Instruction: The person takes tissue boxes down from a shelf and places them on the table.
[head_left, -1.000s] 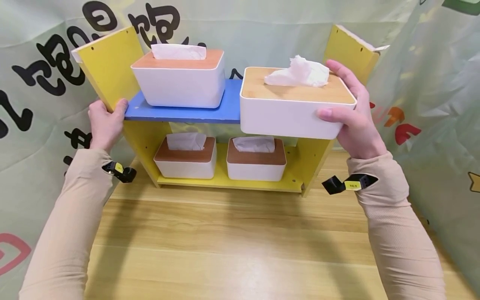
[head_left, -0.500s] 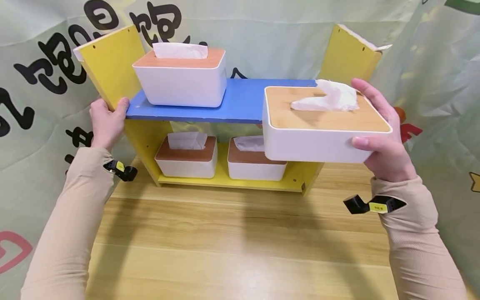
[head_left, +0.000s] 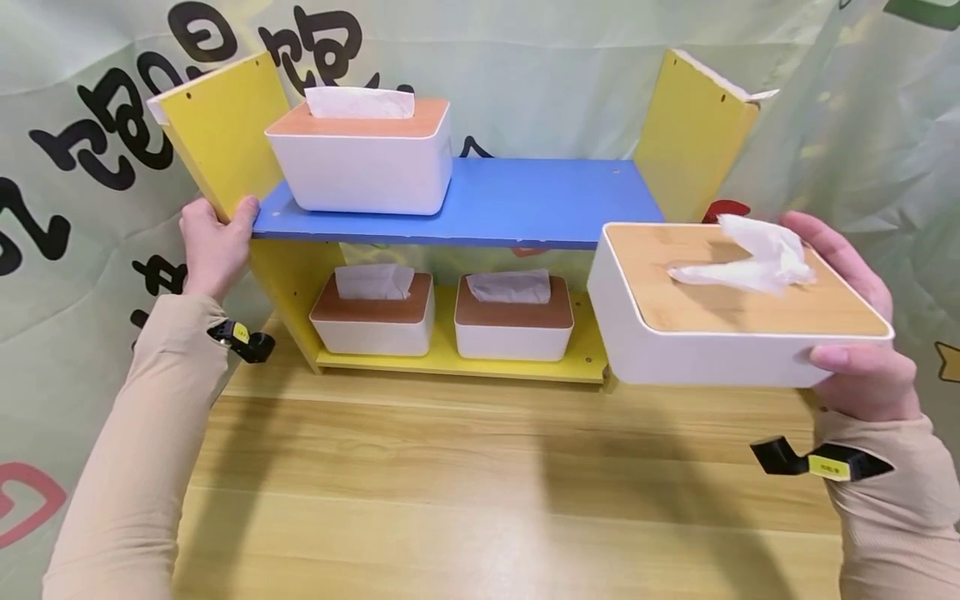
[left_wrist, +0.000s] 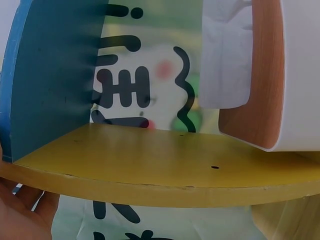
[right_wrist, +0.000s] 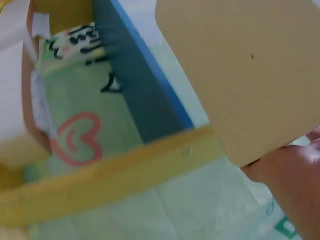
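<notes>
At the right of the frame, our right hand (head_left: 876,382) grips one end of a tissue box (head_left: 738,312). At the left, our left hand (head_left: 216,254) grips the yellow side panel (head_left: 228,125).

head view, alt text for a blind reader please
A right hand holds a white tissue box up near a yellow and blue shelf; the left hand grips its left side. Three similar boxes stand on it.

The held tissue box (head_left: 720,357) hides part of the right grip (head_left: 873,382) and of the shelf unit (head_left: 555,204).
</notes>
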